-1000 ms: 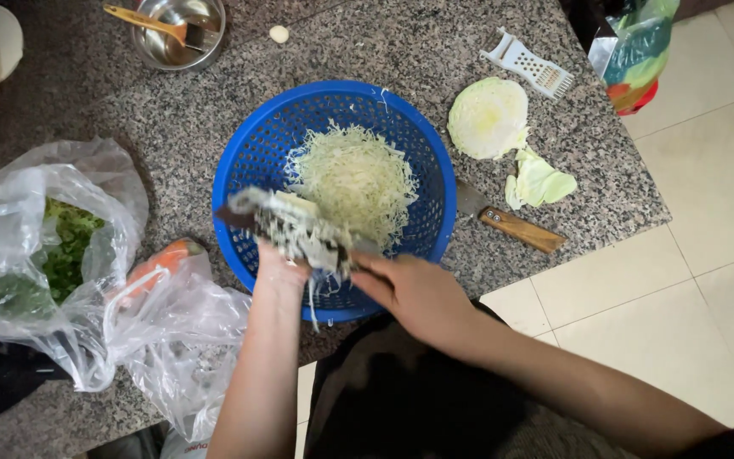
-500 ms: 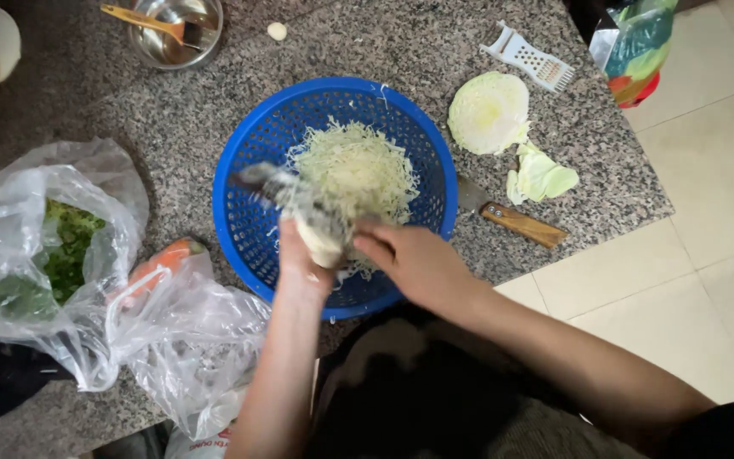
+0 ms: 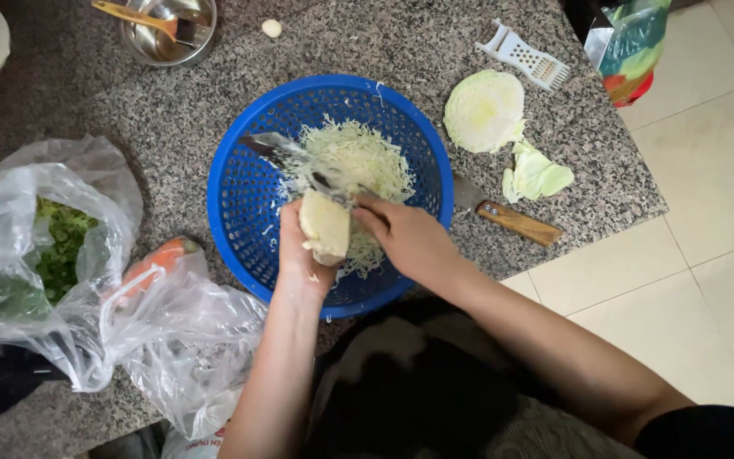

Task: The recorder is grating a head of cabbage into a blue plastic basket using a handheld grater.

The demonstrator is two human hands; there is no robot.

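Note:
My left hand (image 3: 297,255) holds a pale wedge of cabbage (image 3: 325,225) over the near side of a blue perforated basket (image 3: 252,204). My right hand (image 3: 408,240) grips a metal shredding blade (image 3: 286,155) whose tip reaches across the basket to the left, lying against the wedge. A heap of finely shredded cabbage (image 3: 358,157) fills the middle of the basket.
Half a cabbage (image 3: 485,110) and loose leaves (image 3: 539,175) lie right of the basket, with a wooden-handled knife (image 3: 511,219) and a white grater (image 3: 527,54). Clear plastic bags with greens (image 3: 53,255) and a carrot (image 3: 153,265) lie left. A steel bowl (image 3: 167,30) stands behind. The counter edge runs at right.
Both hands have shifted right and toward the basket's near side. The blade now points up-left and the cabbage wedge is turned upright in my left hand.

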